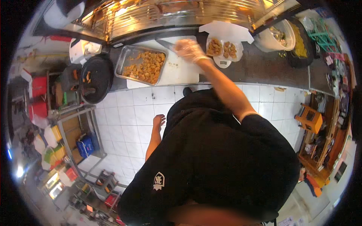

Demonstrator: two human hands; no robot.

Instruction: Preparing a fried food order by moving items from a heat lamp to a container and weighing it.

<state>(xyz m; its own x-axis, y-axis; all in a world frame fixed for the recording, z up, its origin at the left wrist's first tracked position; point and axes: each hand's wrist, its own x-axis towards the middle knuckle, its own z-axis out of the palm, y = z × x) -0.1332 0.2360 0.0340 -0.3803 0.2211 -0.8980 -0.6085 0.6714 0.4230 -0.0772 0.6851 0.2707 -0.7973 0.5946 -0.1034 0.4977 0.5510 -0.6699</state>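
My right hand (190, 50), in a clear plastic glove, is over the white cutting board (183, 74) and closed around the handle end of a knife (164, 43). Its dark blade points left, and the handle is hidden by the hand. Left of the hand, a metal tray (120, 62) of small fried, breaded pieces (145, 66) rests partly on the board. On the right, an open white takeaway box (239, 48) holds two portions of fried pieces and sits on a small digital scale (223, 62). My left hand (159, 121) hangs beside my body with nothing in it, fingers slightly apart.
A lit glass display case with wire racks (181, 14) stands behind the dark counter (263, 70). At right are a clear plastic tub (290, 35) and a black container of yellow food (300, 42). A round black pan (97, 76) sits at left, above a metal-framed stand (66, 135).
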